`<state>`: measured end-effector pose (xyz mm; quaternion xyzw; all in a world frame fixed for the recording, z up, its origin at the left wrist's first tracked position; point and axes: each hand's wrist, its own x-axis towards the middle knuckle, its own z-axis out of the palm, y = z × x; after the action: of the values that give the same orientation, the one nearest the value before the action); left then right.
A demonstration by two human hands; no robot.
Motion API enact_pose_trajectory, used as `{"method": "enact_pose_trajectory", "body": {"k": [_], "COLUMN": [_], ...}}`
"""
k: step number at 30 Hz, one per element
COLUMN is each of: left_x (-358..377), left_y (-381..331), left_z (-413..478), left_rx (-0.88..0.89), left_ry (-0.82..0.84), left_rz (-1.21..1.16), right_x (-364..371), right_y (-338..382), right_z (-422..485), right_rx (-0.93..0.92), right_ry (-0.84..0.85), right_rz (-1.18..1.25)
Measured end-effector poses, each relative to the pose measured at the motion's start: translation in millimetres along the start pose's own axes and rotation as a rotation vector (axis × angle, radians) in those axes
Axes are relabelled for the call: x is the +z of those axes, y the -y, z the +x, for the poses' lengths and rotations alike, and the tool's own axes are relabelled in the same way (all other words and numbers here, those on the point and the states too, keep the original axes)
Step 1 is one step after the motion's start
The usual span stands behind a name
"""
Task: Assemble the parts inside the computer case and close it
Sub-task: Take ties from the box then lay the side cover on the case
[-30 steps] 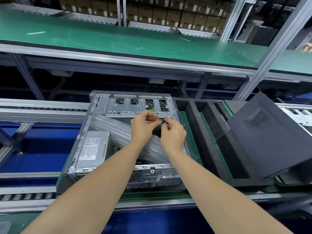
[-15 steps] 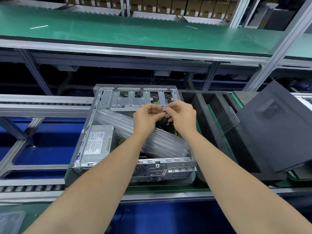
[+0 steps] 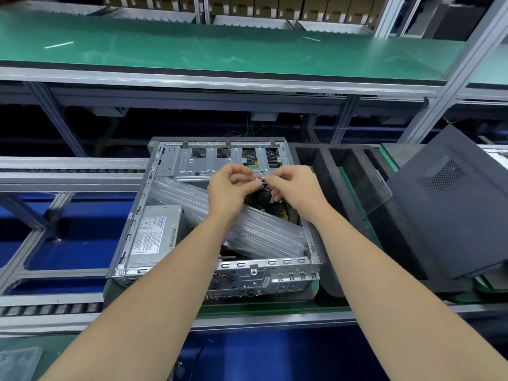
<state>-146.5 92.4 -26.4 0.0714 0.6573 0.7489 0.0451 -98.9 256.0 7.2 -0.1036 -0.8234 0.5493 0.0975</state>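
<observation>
An open grey computer case (image 3: 129,235) lies flat on the conveyor. Inside it are a silver power supply (image 3: 156,235) at the left, a metal drive bracket (image 3: 209,166) at the far side, and a long part in a clear plastic bag (image 3: 264,232) lying diagonally. My left hand (image 3: 228,188) and my right hand (image 3: 297,188) meet above the middle of the case. The fingertips of both pinch one small thin item (image 3: 263,180) between them, too small to name. The black side panel (image 3: 450,207) leans tilted at the right of the case.
Black foam packing (image 3: 330,171) with deep slots sits between the case and the side panel. A green-topped upper shelf (image 3: 220,48) runs across the back, with cardboard boxes (image 3: 302,6) behind it. Aluminium frame posts (image 3: 467,70) rise at the right. Conveyor rollers (image 3: 49,309) lie at the near left.
Both hands have shifted toward the far side of the case, still pinching the small item together. The camera has tipped so the case sits lower and more central.
</observation>
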Motion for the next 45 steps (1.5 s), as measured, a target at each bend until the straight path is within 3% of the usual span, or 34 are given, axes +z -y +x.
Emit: {"method": "enact_pose_trajectory", "body": {"k": [25,30,35,41,45], "left_x": [0,-3,-2,1,7], "left_y": [3,1,0,-1,-1], "left_z": [1,-1,-1,-2,-3], "left_rx": [0.060,0.006,-0.045,-0.055,0.045], "left_ry": [0.080,0.146,0.130,0.099,-0.010], "left_rz": [0.082,-0.097,-0.122,-0.051,0.144], "right_x": [1,-1,4,5,10], "right_y": [-5,-6,-5,-5,-5], "right_z": [1,-2,-2,-5,-6], "right_rx": [-0.046,-0.044,-0.033,-0.097,-0.205], "right_ry": [0.025,0.037,0.017,0.021,-0.050], "right_rz": [-0.039,0.049,0.043,-0.018,-0.201]}}
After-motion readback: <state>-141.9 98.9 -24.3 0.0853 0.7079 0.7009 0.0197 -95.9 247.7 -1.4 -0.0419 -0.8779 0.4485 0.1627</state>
